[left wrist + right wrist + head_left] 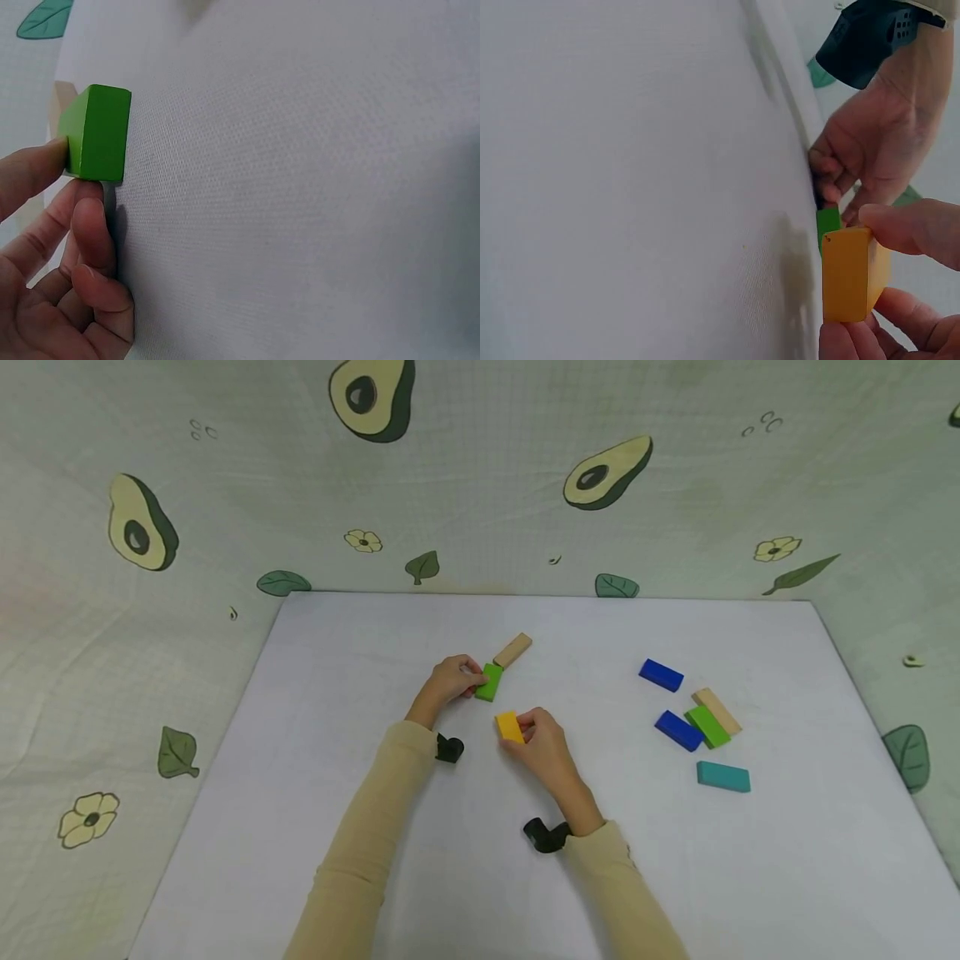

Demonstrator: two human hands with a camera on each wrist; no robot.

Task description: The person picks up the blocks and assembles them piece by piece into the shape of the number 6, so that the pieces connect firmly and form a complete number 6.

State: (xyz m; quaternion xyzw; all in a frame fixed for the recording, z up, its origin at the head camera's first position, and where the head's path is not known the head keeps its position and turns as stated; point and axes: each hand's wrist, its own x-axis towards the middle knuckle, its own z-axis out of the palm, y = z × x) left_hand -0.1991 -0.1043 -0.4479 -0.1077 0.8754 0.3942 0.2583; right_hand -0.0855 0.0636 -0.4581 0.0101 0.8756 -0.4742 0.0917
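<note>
My left hand (452, 678) pinches a green block (489, 682) between thumb and fingers on the white table. In the left wrist view the thumb lies against one side of that green block (103, 133), with a finger at its lower edge. A natural wood block (513, 650) lies at an angle by the green block's far end. Closer to me, my right hand (546, 745) holds a yellow block (510, 727) between thumb and fingers. The right wrist view shows the yellow block (846, 276) large in front, partly covering the green one.
On the right of the white table (300, 777) lie two blue blocks, one farther back (662, 675) and one nearer (679, 731). Beside the nearer one, a second green block (707, 727) touches another wood block (718, 711). A teal block (723, 776) lies closer to me.
</note>
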